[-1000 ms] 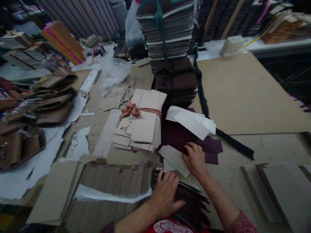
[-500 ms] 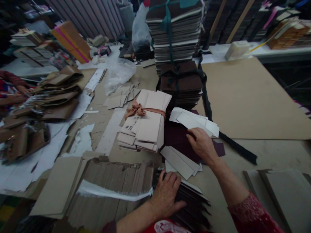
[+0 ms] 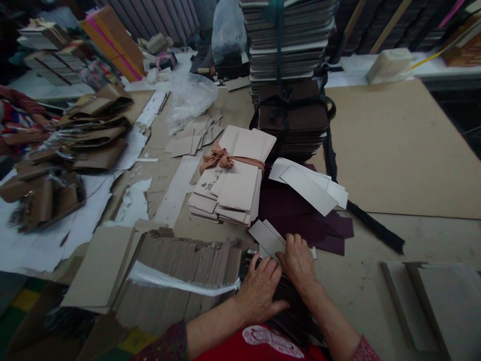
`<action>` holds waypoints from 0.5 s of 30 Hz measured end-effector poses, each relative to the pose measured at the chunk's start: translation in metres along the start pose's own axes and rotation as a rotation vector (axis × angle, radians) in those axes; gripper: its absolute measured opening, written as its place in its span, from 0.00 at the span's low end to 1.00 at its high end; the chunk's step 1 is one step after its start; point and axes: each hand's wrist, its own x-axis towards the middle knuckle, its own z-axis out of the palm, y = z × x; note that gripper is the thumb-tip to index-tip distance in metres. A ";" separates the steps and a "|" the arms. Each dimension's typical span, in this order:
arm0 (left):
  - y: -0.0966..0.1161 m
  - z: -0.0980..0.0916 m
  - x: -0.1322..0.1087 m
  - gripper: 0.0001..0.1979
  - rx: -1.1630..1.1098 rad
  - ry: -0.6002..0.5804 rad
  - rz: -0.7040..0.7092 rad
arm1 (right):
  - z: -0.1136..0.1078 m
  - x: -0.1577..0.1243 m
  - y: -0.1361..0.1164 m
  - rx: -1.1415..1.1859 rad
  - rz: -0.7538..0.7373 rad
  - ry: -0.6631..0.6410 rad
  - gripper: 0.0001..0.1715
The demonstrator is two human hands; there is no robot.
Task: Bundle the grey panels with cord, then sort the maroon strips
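The left hand (image 3: 261,291) lies open and palm down on a dark stack (image 3: 291,313) of sheets at the counter's (image 3: 361,281) near edge, its fingers curling over the stack's far end. The right hand (image 3: 298,260) sits just beside it at 1 o'clock, palm down, its fingertips on the white strips (image 3: 265,234) that touch that stack. Whether it pinches one or only presses cannot be told. As a judgement, one hand steadies the stack while the other works at a strip; freeing a single strip would call for a fingertip pinch at its edge, since two or three of them overlap. Loose dark purple sheets (image 3: 300,215) spread out at 12 o'clock, with a second pile of white cards (image 3: 308,188), about four, beyond them. At 11 o'clock lies one pale bundle (image 3: 233,185) tied with a tan ribbon (image 3: 220,159). One dark tied bundle (image 3: 295,113) stands farther out at 12 o'clock, and one tall banded stack (image 3: 289,40) behind it. At 9 o'clock one row of grey boards (image 3: 180,265) fans out. At 2 o'clock lie a black strap (image 3: 372,228) and one large brown board (image 3: 394,145). Far off at 10 o'clock another person's sleeve (image 3: 18,115) shows.
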 end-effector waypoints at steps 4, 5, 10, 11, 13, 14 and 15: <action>0.000 0.001 -0.002 0.39 0.013 -0.003 -0.002 | 0.009 -0.003 0.000 0.040 0.009 -0.005 0.19; 0.000 0.001 -0.002 0.39 0.016 0.001 -0.004 | 0.010 -0.004 0.000 0.050 0.011 0.000 0.19; 0.000 -0.001 -0.001 0.38 0.014 -0.004 -0.004 | 0.011 -0.004 0.004 0.103 -0.011 0.055 0.22; 0.000 -0.001 -0.001 0.38 0.011 -0.007 -0.006 | 0.011 -0.003 0.005 0.120 -0.022 0.079 0.24; 0.000 -0.002 0.000 0.38 0.000 -0.014 -0.014 | 0.010 0.000 0.007 0.162 -0.025 0.150 0.27; 0.000 -0.002 0.000 0.37 -0.005 -0.018 -0.018 | 0.010 0.001 0.008 0.177 -0.018 0.181 0.28; 0.001 -0.002 0.000 0.37 -0.010 -0.020 -0.019 | 0.009 0.003 0.008 0.183 -0.009 0.194 0.28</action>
